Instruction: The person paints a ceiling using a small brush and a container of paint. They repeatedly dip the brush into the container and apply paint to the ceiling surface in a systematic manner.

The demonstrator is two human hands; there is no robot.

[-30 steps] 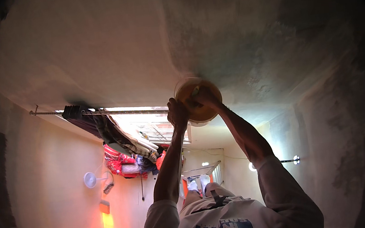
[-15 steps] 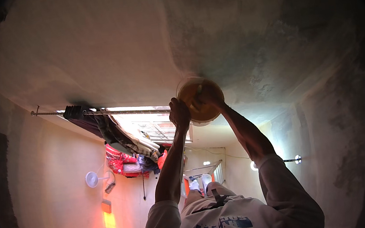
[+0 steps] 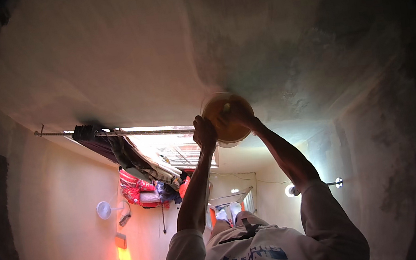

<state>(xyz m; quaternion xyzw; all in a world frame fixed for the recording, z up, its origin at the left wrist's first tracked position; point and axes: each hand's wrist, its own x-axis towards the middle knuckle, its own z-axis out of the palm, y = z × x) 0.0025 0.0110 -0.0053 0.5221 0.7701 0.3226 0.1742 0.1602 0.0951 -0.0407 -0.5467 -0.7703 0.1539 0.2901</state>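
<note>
Up in front of me is a round, see-through tub (image 3: pixel 229 140) with an orange-brown inside. My left hand (image 3: pixel 204 132) is closed on its left side, at the rim. My right hand (image 3: pixel 242 116) reaches into the tub from the right, and its fingers are dim and partly hidden. A small pale piece (image 3: pixel 226 107) shows beside those fingers; its kind is too dark and small to tell. Behind the tub spreads a plastered surface (image 3: pixel 123 57), with a darker grey patch (image 3: pixel 271 56) on the right.
A metal rod (image 3: pixel 157 131) with hanging dark clothes (image 3: pixel 112 146) runs to the left of my left hand, in front of a bright window (image 3: pixel 169 147). Lower left are red patterned bedding (image 3: pixel 132 187) and a white fan (image 3: pixel 104 210). A lit lamp (image 3: pixel 292 190) is at the right.
The tub sits slightly lower in the picture, with both hands on it or in it. My right hand has shifted within the tub, and the pale piece shows in a different position.
</note>
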